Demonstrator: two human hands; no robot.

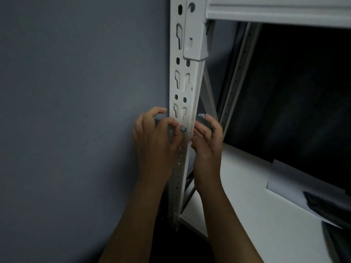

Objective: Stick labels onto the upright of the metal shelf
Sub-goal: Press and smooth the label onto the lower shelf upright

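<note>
Left hand pinches small blue-edged white label against white perforated metal upright. Right hand, at 3 o'clock, fingers loosely curled, carries spare numbered label on a fingertip. Suggest: square edges, press from centre outward.

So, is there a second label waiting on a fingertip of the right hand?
Yes, a small white label with a handwritten mark sits on a raised fingertip of the right hand, beside the upright.

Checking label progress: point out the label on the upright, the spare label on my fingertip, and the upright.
Blue-edged label (pixel 183 129), head view, its middle.
Spare label (pixel 201 115), head view, its white face.
Upright (pixel 191 76), head view, bare front face.
</note>
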